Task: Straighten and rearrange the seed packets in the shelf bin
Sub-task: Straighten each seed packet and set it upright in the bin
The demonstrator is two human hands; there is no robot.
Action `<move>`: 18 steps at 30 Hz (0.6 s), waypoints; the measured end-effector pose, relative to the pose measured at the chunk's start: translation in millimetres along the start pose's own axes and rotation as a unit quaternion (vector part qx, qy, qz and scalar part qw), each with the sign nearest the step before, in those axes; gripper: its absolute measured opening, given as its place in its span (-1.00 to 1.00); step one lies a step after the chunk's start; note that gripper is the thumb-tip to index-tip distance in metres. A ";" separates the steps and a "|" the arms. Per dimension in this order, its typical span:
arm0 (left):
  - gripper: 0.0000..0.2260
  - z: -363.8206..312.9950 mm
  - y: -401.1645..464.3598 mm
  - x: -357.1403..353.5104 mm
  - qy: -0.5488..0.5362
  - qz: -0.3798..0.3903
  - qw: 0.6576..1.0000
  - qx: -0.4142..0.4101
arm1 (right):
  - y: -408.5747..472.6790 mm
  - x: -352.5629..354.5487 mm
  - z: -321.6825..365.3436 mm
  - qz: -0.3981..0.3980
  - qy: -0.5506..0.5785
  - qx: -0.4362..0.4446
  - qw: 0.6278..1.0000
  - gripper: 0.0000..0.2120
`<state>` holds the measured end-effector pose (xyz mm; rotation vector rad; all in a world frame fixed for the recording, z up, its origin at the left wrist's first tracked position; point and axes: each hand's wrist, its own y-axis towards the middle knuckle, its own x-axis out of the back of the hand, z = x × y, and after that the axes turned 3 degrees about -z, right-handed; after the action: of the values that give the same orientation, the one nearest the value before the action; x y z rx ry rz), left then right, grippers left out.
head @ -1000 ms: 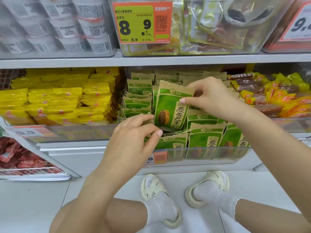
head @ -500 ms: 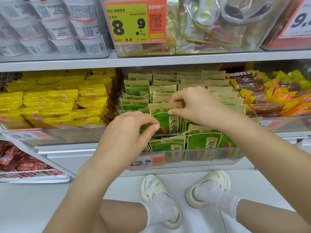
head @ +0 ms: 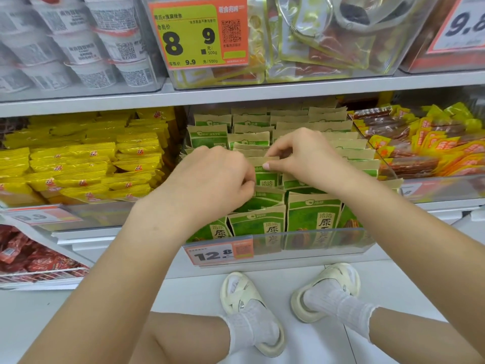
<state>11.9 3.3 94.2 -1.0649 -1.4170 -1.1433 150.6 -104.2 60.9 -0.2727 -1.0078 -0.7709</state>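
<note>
Shop shelving carries the clear shelf bin [head: 309,244]. Within it, one seed packet [head: 265,170], judged light and crinkly, is pinched at its top seam by right hand [head: 301,156]; left hand [head: 212,179] fingers curl among neighbouring packets.

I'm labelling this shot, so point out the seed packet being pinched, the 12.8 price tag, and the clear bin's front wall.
seed packet [head: 265,170]: head view, green face below its tan top strip.
12.8 price tag [head: 214,254]: head view, printed digits.
clear bin [head: 315,244]: head view, front wall.
</note>
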 end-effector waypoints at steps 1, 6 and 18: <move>-0.74 -0.3 0.3 -2.8 0.012 -0.006 1.000 -0.006 | -0.1 -1.4 -0.2 0.001 -0.003 0.003 1.000 -0.97; -0.80 7.1 0.9 -15.4 -0.048 0.044 0.997 0.029 | -3.5 -4.1 -4.0 -0.018 0.015 0.012 1.000 -0.93; -0.86 17.0 -27.1 17.1 -0.140 -0.168 0.974 0.059 | -30.5 18.9 9.5 -0.033 0.220 0.054 0.974 -0.76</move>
<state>-19.5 16.3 106.9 -0.9508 -1.9201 -1.1570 129.0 -129.3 77.6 0.0287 -0.6378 -0.7911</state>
